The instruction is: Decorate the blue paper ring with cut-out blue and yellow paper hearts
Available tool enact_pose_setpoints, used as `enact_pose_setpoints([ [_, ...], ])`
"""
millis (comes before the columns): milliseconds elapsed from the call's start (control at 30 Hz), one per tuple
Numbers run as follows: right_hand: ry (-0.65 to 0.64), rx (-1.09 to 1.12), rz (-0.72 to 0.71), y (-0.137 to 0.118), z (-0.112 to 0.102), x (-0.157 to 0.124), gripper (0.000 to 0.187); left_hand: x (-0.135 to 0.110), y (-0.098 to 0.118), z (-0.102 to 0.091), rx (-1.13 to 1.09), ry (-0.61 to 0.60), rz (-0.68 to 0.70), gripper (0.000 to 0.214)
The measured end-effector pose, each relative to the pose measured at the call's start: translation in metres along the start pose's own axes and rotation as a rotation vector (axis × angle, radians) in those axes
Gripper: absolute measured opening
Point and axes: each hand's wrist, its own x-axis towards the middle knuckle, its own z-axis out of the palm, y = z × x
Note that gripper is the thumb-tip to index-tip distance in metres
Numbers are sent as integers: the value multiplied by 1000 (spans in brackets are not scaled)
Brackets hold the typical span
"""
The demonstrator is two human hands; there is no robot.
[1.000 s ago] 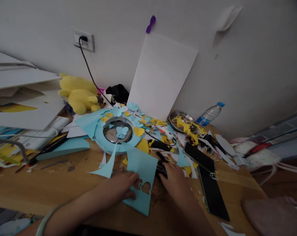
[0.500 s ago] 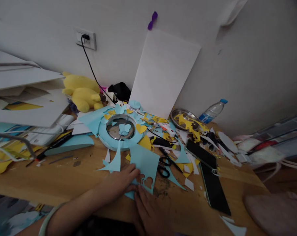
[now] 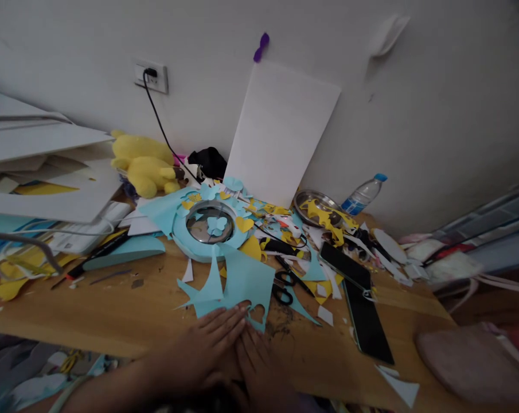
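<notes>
Pressing seems to be the step in hand: the left hand (image 3: 214,343) and right hand (image 3: 258,360) lie flat, fingers straight and tips meeting, over the near part of the light blue sheet (image 3: 248,278) on the wooden surface (image 3: 125,310). Neither visibly grips anything; the thumbs are hidden. Pressure works best straight down and even along the fingers, since the cutout (image 3: 256,312) just beyond the right fingertips leaves narrow strips that would likely tear under a sideways drag. A pointed blue scrap (image 3: 211,283) overlaps the sheet's left part and could print a ridge, so it is better slid off. The black scissors (image 3: 284,285) lie just beside the right edge, best left clear of the fingers. Farther out, the blue paper ring (image 3: 182,238) seems to meet the far corner, so pushing forward risks nudging it.
</notes>
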Motion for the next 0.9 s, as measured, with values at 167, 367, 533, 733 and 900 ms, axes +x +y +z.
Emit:
enact_pose_setpoints([
  [167,-6,-16,86,-5,-1,-7,62,-22,-3,7,-32,-57,1,78],
  [367,-89,-86,113,0,-23,-32,54,-59,-14,8,9,-34,-54,73],
  [533,-201,1,110,4,-37,-23,46,-53,-6,-17,7,-8,-56,55],
  [733,-34,52,109,-4,-19,-8,44,-36,-3,21,248,285,-65,51],
  [900,-91,67,131,-3,-27,-30,40,-53,-5,62,365,523,-55,35],
])
